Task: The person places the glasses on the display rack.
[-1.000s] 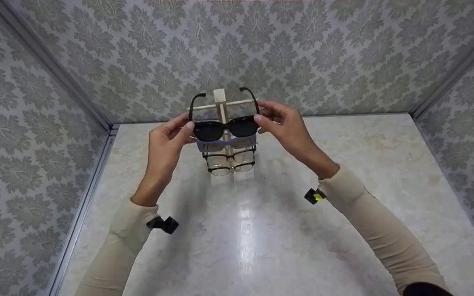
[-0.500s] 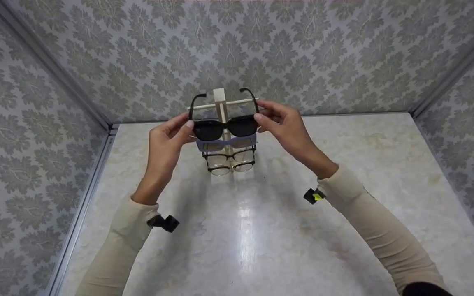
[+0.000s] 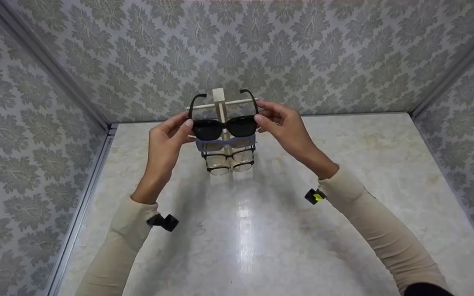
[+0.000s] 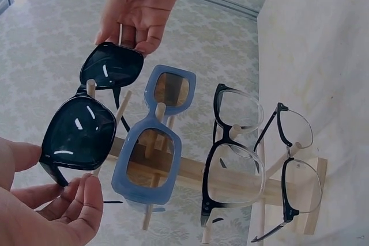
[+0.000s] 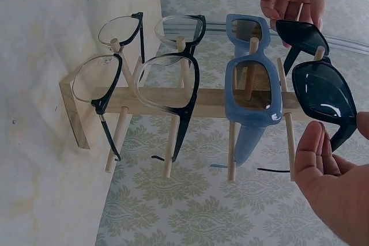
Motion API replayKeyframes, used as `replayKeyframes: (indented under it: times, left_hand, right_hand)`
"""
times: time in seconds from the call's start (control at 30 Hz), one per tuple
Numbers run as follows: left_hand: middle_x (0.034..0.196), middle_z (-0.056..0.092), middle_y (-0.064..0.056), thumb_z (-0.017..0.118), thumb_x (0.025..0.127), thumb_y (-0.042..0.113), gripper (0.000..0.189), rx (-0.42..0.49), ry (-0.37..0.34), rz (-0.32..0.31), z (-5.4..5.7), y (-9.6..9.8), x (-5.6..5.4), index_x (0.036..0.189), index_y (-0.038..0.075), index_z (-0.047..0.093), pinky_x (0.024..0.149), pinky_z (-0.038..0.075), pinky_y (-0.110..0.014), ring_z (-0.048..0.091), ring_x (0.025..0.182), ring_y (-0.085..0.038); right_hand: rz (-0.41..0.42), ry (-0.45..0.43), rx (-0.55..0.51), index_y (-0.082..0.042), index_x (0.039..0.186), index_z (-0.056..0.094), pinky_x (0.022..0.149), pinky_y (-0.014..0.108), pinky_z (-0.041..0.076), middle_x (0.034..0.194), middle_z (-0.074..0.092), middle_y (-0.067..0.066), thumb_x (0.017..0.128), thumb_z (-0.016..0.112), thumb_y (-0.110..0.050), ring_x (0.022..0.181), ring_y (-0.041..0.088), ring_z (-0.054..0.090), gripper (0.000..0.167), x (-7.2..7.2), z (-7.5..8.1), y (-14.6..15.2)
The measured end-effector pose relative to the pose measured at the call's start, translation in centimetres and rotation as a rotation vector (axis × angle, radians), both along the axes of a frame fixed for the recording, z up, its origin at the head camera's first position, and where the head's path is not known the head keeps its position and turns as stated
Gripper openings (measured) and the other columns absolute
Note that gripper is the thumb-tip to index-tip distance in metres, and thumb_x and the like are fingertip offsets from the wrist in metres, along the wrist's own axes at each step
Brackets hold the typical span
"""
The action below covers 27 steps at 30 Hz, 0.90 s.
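Black sunglasses (image 3: 224, 127) sit at the top tier of a wooden glasses stand (image 3: 219, 95), their bridge by a peg and their temples unfolded toward the wall. My left hand (image 3: 165, 137) pinches the left hinge corner between thumb and fingers. At the opposite corner, my right hand (image 3: 284, 125) pinches the frame the same way. Directly below hang blue-framed sunglasses (image 4: 147, 159). Under those are black half-clear eyeglasses (image 5: 173, 79), then thin-rimmed eyeglasses with black brows (image 5: 98, 82) on the lowest tier.
The stand rises from a pale marbled table (image 3: 241, 230) close to the patterned back wall (image 3: 253, 49). Wooden pegs (image 5: 232, 154) stick out on both sides of its post. Patterned side walls with metal edging (image 3: 82, 197) flank the table.
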<state>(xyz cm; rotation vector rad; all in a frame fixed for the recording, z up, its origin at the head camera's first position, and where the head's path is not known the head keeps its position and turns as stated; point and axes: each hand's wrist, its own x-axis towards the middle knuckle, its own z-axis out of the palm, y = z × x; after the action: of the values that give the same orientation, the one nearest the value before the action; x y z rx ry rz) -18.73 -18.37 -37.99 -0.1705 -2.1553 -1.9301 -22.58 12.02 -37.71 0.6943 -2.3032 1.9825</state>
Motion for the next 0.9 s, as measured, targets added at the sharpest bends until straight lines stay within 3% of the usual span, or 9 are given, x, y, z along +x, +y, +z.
replayKeyframes:
  times: [0.33,0.6,0.73,0.9]
  left_hand:
    - [0.130,0.074,-0.019,0.068,0.112,0.019,0.044,0.011,0.000,-0.003,-0.2,0.1,-0.2,0.150,-0.004,0.064,0.088,0.064,-0.032,0.075,0.102,-0.022]
    - [0.132,0.072,-0.018,0.067,0.113,0.025,0.049,0.013,0.011,-0.004,-0.7,0.1,0.0,0.153,-0.003,0.061,0.089,0.065,-0.033,0.074,0.108,-0.028]
    - [0.134,0.071,-0.016,0.067,0.113,0.030,0.052,-0.026,0.014,0.014,-1.6,-0.5,0.9,0.153,-0.002,0.061,0.089,0.064,-0.033,0.071,0.111,-0.032]
    - [0.136,0.073,-0.015,0.068,0.113,0.031,0.050,-0.107,0.009,0.045,-2.9,-1.7,2.2,0.151,0.000,0.063,0.090,0.063,-0.030,0.071,0.111,-0.025]
  right_hand:
    - [0.008,0.008,0.013,0.002,0.156,0.058,0.097,0.053,0.062,0.119,0.071,0.018,0.113,0.065,-0.013,0.104,0.032,0.074,0.046,-0.4,-0.2,0.1]
    - [0.015,0.009,0.030,0.000,0.159,0.055,0.096,0.040,0.062,0.121,0.071,0.016,0.116,0.061,-0.019,0.109,0.028,0.072,0.047,-0.7,-0.2,0.9]
    - [-0.017,0.007,0.019,0.000,0.158,0.056,0.096,0.037,0.062,0.127,0.073,0.018,0.117,0.058,-0.020,0.113,0.029,0.071,0.045,-0.6,-0.4,2.1]
    - [-0.049,0.015,0.008,0.003,0.155,0.058,0.096,0.034,0.062,0.130,0.072,0.023,0.117,0.058,-0.018,0.113,0.027,0.071,0.043,-0.1,-1.2,3.6]
